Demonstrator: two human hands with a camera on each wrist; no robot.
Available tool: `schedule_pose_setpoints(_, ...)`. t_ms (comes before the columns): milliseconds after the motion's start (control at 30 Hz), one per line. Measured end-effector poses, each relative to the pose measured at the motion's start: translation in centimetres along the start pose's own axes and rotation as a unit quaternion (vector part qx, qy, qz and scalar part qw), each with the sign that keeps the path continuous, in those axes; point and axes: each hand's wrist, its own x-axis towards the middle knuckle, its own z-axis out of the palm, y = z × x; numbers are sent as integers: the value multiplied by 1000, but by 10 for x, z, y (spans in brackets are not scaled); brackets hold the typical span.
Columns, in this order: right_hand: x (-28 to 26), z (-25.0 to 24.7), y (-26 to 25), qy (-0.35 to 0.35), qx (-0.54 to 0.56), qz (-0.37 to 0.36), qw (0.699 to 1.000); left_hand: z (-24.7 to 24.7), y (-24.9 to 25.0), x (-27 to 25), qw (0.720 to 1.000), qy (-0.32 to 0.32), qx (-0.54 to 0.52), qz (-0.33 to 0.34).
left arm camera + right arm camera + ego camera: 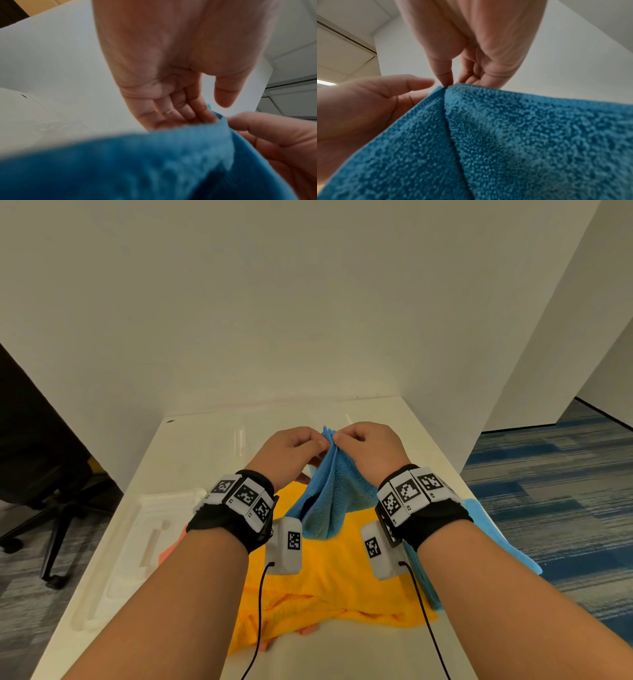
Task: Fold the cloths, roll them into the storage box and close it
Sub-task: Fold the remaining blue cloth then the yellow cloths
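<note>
both hands, left hand [291,448] and right hand [368,445], pinch the blue cloth's [329,491] top corners together at 12 o'clock above the counter [205,446], first fold only; orange cloth [329,577] unfolded, rolling, boxing left.

1. the left hand [291,451] and right hand [368,448] are bare, the forearms unsleeved.
2. each wrist wears a black fabric strap [226,523] topped with white blocks printed with black square-pattern tags [241,496].
3. a white camera housing [286,544] with one such tag sits at each strap's inner side.
4. a thin black cable [258,604] runs from each housing toward 6 o'clock.
</note>
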Motion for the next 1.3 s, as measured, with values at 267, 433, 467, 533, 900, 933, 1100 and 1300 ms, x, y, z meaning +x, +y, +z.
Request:
schedule_pose_setpoints(267, -2, 3, -3, 2, -17, -29, 999, 2, 6, 6, 995, 51, 80, 16)
schedule_pose_setpoints(433, 0, 0, -4, 15, -4, -25, 1000, 0, 6, 6, 994, 33, 104, 21)
schedule_pose_setpoints(467, 0, 0, -4, 17, -3, -27, 999, 1, 7, 5, 993, 31, 111, 25)
schedule_pose_setpoints(533, 0, 0, -5, 23, 3, -31, 999, 1, 8, 4, 993, 27, 110, 29)
schedule_pose_setpoints(900, -3, -7, -10, -58, 60, -20, 996, -2, 9, 4, 992, 49, 112, 28)
schedule_pose_setpoints(933, -3, -7, -10, -66, 62, -20, 996, -3, 8, 5, 992, 54, 112, 27)
schedule_pose_setpoints(1100, -5, -7, -13, -101, 100, -14, 990, -5, 8, 7, 992, 78, 98, 7)
schedule_pose_setpoints(1300, -4, -1, -9, -138, 94, -31, 985, -9, 10, 6, 988, 112, 107, 4)
